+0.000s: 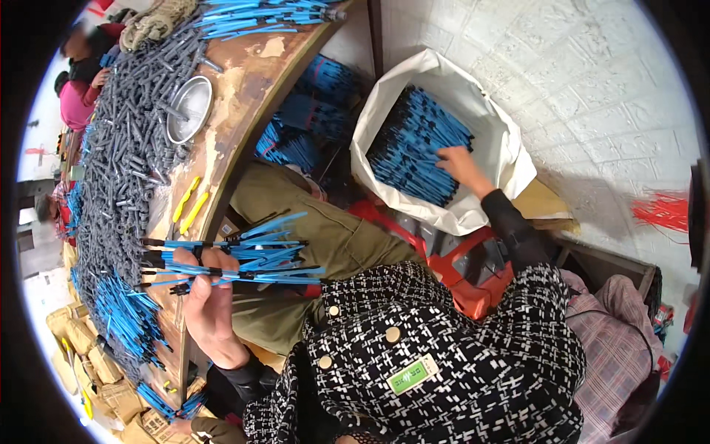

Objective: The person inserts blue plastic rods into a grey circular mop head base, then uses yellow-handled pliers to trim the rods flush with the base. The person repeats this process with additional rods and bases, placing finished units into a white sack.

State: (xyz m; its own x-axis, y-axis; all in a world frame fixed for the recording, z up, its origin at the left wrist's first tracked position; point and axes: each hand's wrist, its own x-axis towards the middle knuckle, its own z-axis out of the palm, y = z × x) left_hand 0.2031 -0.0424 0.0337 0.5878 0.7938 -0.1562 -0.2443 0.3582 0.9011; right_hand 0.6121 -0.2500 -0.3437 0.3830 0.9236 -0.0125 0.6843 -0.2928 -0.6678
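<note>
My left hand point(211, 307) is closed round a fanned bundle of thin blue rods with black ends point(274, 255), raised beside the table edge and above my lap. On my right, a white sack point(510, 137) with a rolled-out rim stands open, a thick layer of similar blue rods point(418, 140) inside it. My right hand point(466, 170) reaches over the near rim into this sack. Its fingers are stretched out, and the fingertips touch the right end of the rods. The thumb is mostly hidden.
A wooden table point(248, 81) curves along the left, heaped with grey ribbed plugs point(122, 140). On it are a metal bowl point(190, 109), yellow-handled tools point(194, 212) and loose blue rods point(129, 318). Blue bundles point(292, 140) lie below. An orange-red stool point(473, 285) stands beside me.
</note>
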